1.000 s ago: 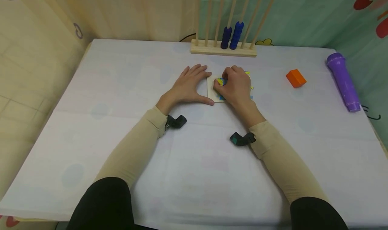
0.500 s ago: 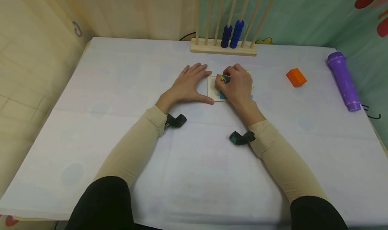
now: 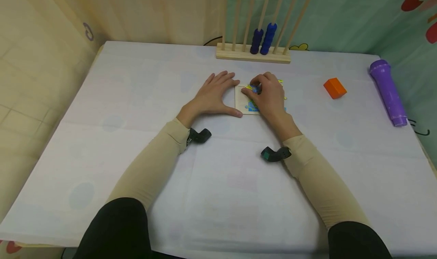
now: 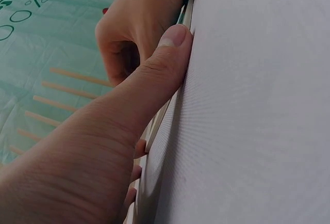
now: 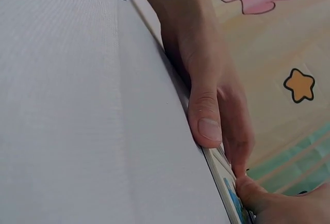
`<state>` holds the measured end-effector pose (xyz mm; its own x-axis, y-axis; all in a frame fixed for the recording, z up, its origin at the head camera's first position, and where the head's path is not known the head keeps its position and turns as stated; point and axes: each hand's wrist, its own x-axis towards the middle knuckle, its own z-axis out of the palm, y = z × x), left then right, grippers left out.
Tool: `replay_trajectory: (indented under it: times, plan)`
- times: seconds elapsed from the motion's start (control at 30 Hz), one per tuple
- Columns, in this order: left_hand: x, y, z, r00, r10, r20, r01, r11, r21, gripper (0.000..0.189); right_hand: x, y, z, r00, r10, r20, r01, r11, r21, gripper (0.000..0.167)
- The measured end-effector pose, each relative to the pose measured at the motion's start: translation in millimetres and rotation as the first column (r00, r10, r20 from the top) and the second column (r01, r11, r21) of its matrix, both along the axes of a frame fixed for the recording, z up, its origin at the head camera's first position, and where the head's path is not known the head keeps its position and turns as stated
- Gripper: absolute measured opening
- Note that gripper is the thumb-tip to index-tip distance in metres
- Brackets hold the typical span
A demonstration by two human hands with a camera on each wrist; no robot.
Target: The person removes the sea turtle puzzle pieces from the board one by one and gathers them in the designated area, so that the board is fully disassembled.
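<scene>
A small pale wooden jigsaw board (image 3: 240, 99) lies on the white-covered table, with blue and yellow puzzle pieces (image 3: 252, 107) on its right part. My left hand (image 3: 214, 95) rests spread at the board's left side, thumb near the lower corner and fingers at the upper one. In the left wrist view its thumb (image 4: 174, 38) lies along the board's edge. Over the board, my right hand (image 3: 271, 96) pinches a blue and yellow puzzle piece (image 3: 254, 88) between thumb and curled fingers. That hand hides much of the board's right side.
Behind the board stands a wooden rack (image 3: 252, 55) with upright rods and two stacks of dark blue beads. An orange block (image 3: 335, 88) sits to the right. Farther right lies a purple flashlight-shaped tube (image 3: 388, 92) near the table's edge.
The piece in my right hand was tilted half a second ago and now lies flatter on the board. The right thumb has straightened a little; my left hand keeps its place.
</scene>
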<state>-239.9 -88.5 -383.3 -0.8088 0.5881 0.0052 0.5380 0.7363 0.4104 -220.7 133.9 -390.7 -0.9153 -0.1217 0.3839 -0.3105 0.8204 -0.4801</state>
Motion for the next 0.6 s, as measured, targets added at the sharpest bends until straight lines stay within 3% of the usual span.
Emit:
replay_trajectory:
  times: [0.27,0.6]
  plan:
    - [0.9,-0.2,1.6,1.0,0.002,0.002,-0.002,1.0,-0.004,0.113,0.1,1.5,3.5,1.0,0.012,0.026,-0.012,1.0,-0.027,0.043]
    - [0.0,0.4,-0.1,1.0,-0.001,0.002,0.001,1.0,-0.004,0.113,-2.4,16.4,24.1,0.974,0.094,0.205,-0.094,0.996,-0.009,0.033]
